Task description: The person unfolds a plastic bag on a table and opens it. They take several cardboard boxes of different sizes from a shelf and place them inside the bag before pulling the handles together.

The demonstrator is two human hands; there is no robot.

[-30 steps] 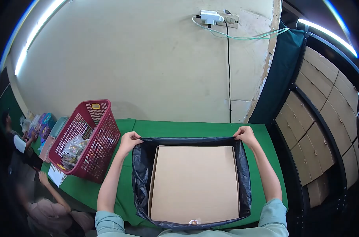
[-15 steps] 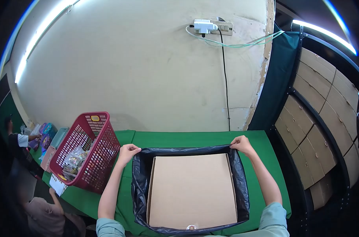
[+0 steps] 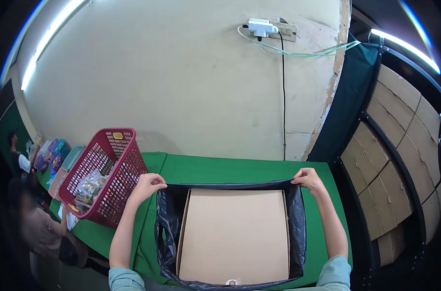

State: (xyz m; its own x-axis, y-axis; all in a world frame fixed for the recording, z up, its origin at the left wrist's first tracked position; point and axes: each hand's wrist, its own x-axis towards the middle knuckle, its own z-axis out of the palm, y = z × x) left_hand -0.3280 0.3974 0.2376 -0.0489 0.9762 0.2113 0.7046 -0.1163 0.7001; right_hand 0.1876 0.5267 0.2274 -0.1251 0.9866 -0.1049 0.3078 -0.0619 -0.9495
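Here, the left hand (image 3: 148, 187) and the right hand (image 3: 308, 181) each pinch the black bag (image 3: 296, 228) around the cardboard box (image 3: 235, 235).

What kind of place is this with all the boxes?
Probably a packing room or storeroom: brown cartons are stacked at the right, a black plastic bag surrounds a cardboard box on the green table, and a red basket holds little packets.

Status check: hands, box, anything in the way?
Left hand and right hand pinching far corners of black bag. Cardboard box inside, bag mouth open. Maroon basket off left, clear of bag.
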